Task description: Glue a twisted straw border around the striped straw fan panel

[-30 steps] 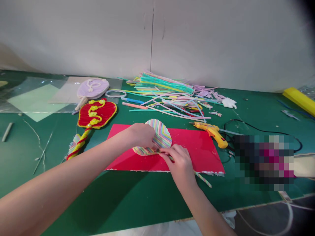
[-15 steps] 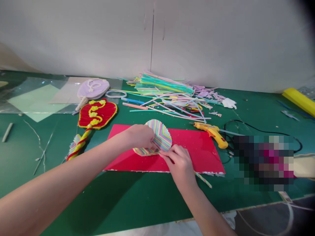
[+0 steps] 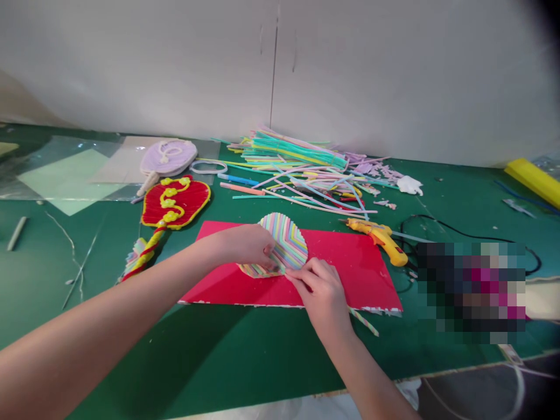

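Observation:
A pastel striped fan made of pipe cleaners lies on a red sheet. Fingers curled, my left hand grips the fan's left side and covers part of it. My right hand pinches at the lower right edge, where the fan meets its twisted pastel handle. That handle runs under my right hand and pokes out past the red sheet's front edge. The pinching fingertips hide the exact joint.
Behind the sheet lies a pile of pastel pipe cleaners. A yellow glue gun rests at the sheet's right corner, its black cord beyond. To the left are a red-and-yellow fan and a lilac fan. A blurred-out item sits right.
The view has shifted very slightly. My left fingers have moved a little on the fan, and my right hand keeps its pinch at the same spot.

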Demonstrator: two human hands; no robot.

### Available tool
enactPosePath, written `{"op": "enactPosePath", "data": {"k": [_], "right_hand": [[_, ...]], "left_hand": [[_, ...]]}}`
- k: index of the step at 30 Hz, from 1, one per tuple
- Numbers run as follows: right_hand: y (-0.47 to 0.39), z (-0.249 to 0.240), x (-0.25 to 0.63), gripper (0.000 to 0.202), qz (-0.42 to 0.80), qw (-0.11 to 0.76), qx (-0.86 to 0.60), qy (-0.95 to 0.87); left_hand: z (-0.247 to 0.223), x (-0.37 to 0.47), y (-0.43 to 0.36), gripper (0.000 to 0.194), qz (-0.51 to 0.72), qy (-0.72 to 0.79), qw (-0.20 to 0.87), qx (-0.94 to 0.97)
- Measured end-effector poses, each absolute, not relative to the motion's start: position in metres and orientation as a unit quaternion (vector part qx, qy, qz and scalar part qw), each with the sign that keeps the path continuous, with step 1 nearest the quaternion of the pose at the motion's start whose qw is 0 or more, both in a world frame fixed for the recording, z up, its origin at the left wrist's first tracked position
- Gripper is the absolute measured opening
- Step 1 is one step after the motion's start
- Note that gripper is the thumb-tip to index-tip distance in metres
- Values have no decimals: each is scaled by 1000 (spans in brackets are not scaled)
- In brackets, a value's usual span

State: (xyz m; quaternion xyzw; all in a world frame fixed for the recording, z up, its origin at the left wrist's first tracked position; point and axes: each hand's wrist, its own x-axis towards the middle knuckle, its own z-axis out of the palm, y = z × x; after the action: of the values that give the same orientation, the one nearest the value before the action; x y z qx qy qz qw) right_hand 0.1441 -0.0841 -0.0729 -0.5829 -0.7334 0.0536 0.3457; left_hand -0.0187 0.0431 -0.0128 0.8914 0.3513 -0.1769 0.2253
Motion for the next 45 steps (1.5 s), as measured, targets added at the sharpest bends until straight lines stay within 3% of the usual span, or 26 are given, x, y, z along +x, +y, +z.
{"op": "enactPosePath", "data": {"k": [23,32,45], "right_hand": [[-83,-73,144,11,50,349,-580,-734],[-82,-73,144,7,50,356,-575,-735],[-83,-72,143,7,47,362,-572,-735]], "left_hand": [[-1,0,41,37,-242,394,167,871],[-25,-57,43,14,-17,317,442,839],[-12,-49,44,9,-64,305,443,841]]}}
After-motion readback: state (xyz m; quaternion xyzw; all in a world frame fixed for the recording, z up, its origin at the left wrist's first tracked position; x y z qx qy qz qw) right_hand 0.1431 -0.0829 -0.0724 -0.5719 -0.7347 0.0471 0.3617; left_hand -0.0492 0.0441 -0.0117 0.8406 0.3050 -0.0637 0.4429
